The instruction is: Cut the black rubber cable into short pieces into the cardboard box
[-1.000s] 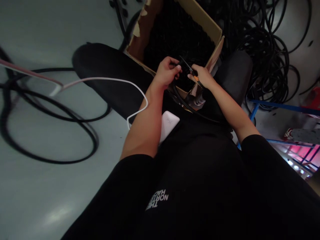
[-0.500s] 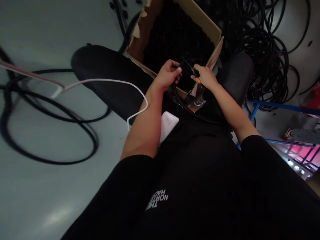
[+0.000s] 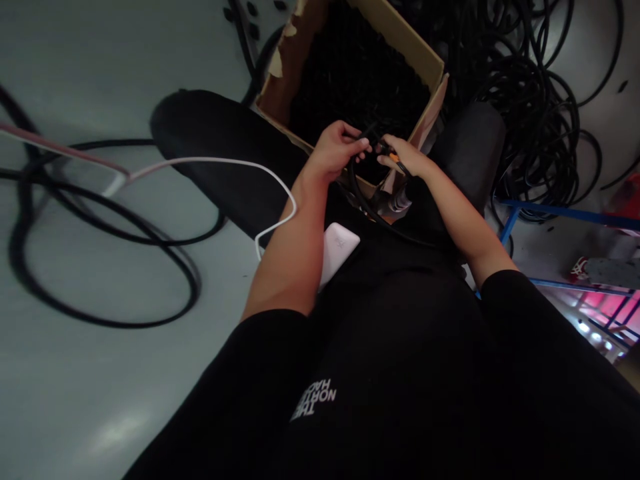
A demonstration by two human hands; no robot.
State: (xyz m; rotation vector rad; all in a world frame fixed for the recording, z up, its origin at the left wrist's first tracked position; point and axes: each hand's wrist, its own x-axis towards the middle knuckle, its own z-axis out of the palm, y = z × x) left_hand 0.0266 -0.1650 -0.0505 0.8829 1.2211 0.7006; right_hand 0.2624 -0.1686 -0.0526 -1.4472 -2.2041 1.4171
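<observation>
In the head view, the left hand [image 3: 335, 150] is near the top middle of the frame, with the thumb and first finger pinched together on a black cable [image 3: 373, 212]. The cable hangs down from those fingers and bends to the right over the dark lap. The right hand [image 3: 410, 157] is just to the right, with its fingers curled around a cutting tool [image 3: 394, 158] that has a bit of orange on it. The tool points up and left, close to the left fingertips. It is too dark there to tell if the blades touch the cable. Both hands are over the near side of a brown box [image 3: 410, 40] at the top middle, between the two knees. The box has lots of little black pieces [image 3: 360, 73] in it, and one edge is torn. A big messy pile of black loops [image 3: 530, 113] is at the upper right. More black hose [image 3: 110, 325] curls on the gray floor [image 3: 100, 387] at the left. A white cord [image 3: 215, 159] comes in from the left and bends by the left arm. A white block [image 3: 341, 247] lies on the lap, next to that arm. A blue frame [image 3: 575, 213] is at the right side, with a shoe [image 3: 580, 269] near it.
</observation>
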